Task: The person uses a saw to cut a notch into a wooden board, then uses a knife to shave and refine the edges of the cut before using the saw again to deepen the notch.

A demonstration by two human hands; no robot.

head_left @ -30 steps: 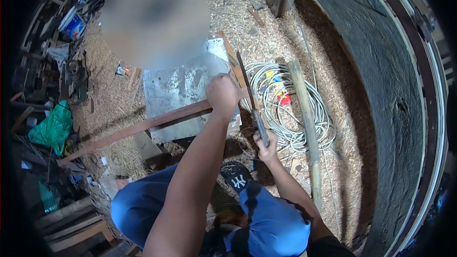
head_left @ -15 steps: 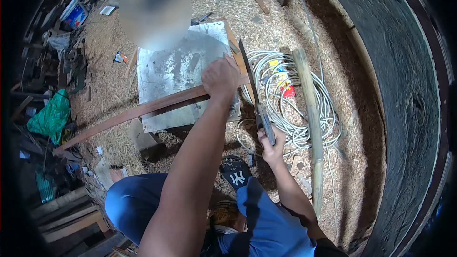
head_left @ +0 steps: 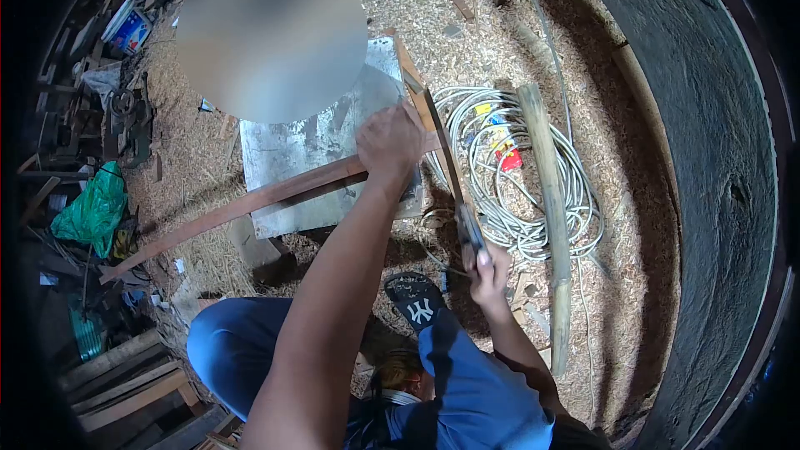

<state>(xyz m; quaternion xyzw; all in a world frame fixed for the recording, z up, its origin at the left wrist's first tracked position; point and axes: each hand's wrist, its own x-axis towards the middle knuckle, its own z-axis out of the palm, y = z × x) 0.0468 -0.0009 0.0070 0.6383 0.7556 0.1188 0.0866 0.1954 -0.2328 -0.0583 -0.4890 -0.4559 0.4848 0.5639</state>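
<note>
A long reddish wood strip [head_left: 250, 201] lies across a scuffed metal-topped board [head_left: 367, 100], its left part reaching out past the board's edge. Near the strip's right end, my left hand [head_left: 390, 143] is closed over it and presses it on the board. My right hand [head_left: 487, 273] grips the handle of a handsaw [head_left: 448, 150], whose narrow dark blade crosses beside the strip's right end. From this angle I cannot make out how deep the teeth sit in the wood. Part of the board is hidden by a blurred round patch.
A coil of pale cable [head_left: 533, 200] lies right of the saw, with a wooden pole [head_left: 546, 225] across it. Wood shavings cover the ground. A green plastic bag [head_left: 92, 208] and clutter lie left; a large dark timber [head_left: 700, 117] curves along the right.
My right hand has drawn the saw slightly back toward me and down. My left hand stays on the strip. The blurred patch has grown over the board.
</note>
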